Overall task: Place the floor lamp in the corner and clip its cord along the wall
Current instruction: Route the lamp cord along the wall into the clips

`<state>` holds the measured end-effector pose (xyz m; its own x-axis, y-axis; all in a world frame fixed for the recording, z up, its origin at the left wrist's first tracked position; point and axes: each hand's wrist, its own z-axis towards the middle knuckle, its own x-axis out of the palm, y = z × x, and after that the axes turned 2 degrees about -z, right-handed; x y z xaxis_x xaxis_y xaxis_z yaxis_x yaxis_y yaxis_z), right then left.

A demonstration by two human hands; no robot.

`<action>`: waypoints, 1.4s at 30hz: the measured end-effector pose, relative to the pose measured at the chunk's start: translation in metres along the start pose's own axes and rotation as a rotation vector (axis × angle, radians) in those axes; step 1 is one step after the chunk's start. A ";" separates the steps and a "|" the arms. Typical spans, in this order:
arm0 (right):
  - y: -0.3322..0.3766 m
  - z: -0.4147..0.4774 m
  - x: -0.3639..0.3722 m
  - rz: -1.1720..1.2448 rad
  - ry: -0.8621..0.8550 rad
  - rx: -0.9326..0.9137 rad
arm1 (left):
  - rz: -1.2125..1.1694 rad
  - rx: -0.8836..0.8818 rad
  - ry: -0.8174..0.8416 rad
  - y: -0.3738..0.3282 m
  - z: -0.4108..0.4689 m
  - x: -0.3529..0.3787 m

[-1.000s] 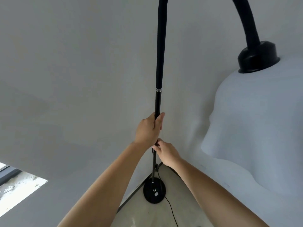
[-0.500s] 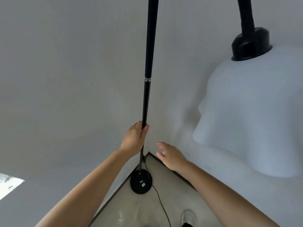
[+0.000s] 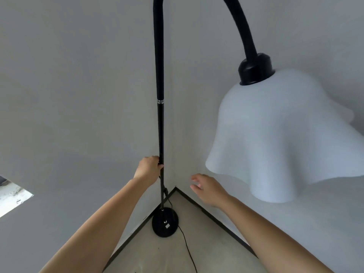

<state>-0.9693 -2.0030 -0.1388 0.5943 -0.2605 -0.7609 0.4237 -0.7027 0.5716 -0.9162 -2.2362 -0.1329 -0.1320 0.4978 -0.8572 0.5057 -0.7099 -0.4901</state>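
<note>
A black floor lamp stands upright in the room's corner, its thin pole rising from a round black base on the floor. Its neck arches over to a wavy white shade at the right. My left hand is wrapped around the pole at mid height. My right hand hovers to the right of the pole, fingers spread, touching nothing. The black cord leaves the base and trails loose across the floor toward me.
Two grey walls meet at the corner, with dark skirting along the floor. A bright opening shows low in the left wall. The floor is pale beige.
My right hand has let go of the pole and moved off to the right with its fingers apart. My left hand has stayed on the pole. The view has pulled back from the lamp.
</note>
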 end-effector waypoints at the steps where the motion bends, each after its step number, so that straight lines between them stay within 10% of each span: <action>1: 0.004 0.000 0.000 0.031 -0.006 0.001 | -0.012 -0.013 -0.011 0.005 -0.001 -0.002; 13: 0.037 0.003 0.035 0.102 0.160 -0.153 | -0.519 -0.163 -0.221 -0.004 -0.087 -0.009; 20: 0.055 0.021 0.056 0.133 0.120 -0.226 | -0.997 -0.139 0.034 -0.020 -0.078 -0.044; 32: 0.012 -0.006 0.076 0.116 -0.106 0.068 | -1.015 -0.147 0.377 0.003 -0.043 -0.028; 42: -0.030 -0.042 0.092 0.187 -0.171 0.360 | -0.904 -0.093 0.162 0.001 -0.028 -0.003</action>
<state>-0.8982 -1.9781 -0.2128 0.5037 -0.4894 -0.7118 0.0363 -0.8113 0.5835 -0.8911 -2.2243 -0.1263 -0.3931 0.9118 -0.1183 0.3353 0.0224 -0.9418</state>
